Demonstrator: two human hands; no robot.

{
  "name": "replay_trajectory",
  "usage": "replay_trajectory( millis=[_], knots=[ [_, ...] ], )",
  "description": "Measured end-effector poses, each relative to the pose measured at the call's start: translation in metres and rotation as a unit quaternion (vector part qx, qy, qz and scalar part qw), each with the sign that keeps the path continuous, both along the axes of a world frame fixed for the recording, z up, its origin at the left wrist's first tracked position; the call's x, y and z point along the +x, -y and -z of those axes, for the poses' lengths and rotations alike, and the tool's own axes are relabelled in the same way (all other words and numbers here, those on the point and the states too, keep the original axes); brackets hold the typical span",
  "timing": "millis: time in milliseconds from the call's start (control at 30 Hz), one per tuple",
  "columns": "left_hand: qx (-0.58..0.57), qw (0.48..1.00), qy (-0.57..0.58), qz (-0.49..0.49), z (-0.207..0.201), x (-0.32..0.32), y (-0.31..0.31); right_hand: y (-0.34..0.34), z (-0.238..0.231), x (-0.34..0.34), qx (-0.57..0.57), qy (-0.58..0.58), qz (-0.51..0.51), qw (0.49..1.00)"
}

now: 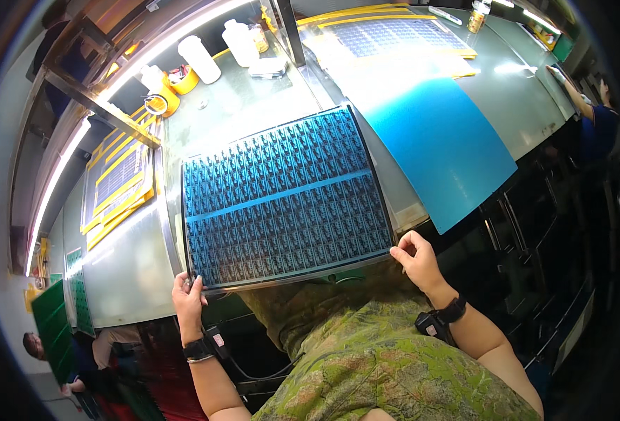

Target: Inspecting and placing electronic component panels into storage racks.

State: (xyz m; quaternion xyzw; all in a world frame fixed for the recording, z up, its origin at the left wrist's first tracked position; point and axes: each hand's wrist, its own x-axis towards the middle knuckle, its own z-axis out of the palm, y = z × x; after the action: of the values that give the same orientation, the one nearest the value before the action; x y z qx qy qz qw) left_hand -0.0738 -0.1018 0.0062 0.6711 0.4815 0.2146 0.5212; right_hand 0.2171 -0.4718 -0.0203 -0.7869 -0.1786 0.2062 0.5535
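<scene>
Both hands on the dark rectangular sheet printed with dense rows of small repeating blue-and-black patterns (289, 200), a plain blue band across its middle. My left hand (189, 300) pinches its near left corner, thumb on top; my right hand (420, 263) pinches the near right corner between thumb and bent forefinger. Sheet sits right in front of me, far part over the grey metal-topped workbench (127, 284), near edge jutting out above my green leaf-patterned top (352, 358); can't tell how much of it rests on the bench. Black strapped device on each wrist. Just right of the sheet, a plain bright blue rectangular sheet (450, 154), its near corner over the bench edge. Left, a pile of yellow-edged patterned sheets (120, 175); another yellow-bordered stack (394, 38) at the far right. Beyond my sheet: white plastic bottles (199, 59), rolls of orange-yellow tape (182, 80). Lower left, a co-worker holds a green flat board (52, 328); far right, another person in a dark blue sleeve (597, 130) at the bench
</scene>
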Motion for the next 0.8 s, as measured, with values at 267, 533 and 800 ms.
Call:
replay_trajectory(
  millis=[267,533,800],
  knots=[
    [-0.031,0.994,0.068,-0.084,0.005,-0.007,0.005,-0.015,-0.001,-0.003,0.099,-0.15,0.029,0.983],
    [0.394,0.91,-0.13,-0.023,0.024,-0.008,0.014,-0.007,-0.002,-0.005,0.092,-0.114,0.012,0.989],
    [0.415,0.896,-0.147,-0.054,0.03,-0.016,0.024,-0.01,0.0,0.0,0.068,-0.117,-0.004,0.991]
  ],
)
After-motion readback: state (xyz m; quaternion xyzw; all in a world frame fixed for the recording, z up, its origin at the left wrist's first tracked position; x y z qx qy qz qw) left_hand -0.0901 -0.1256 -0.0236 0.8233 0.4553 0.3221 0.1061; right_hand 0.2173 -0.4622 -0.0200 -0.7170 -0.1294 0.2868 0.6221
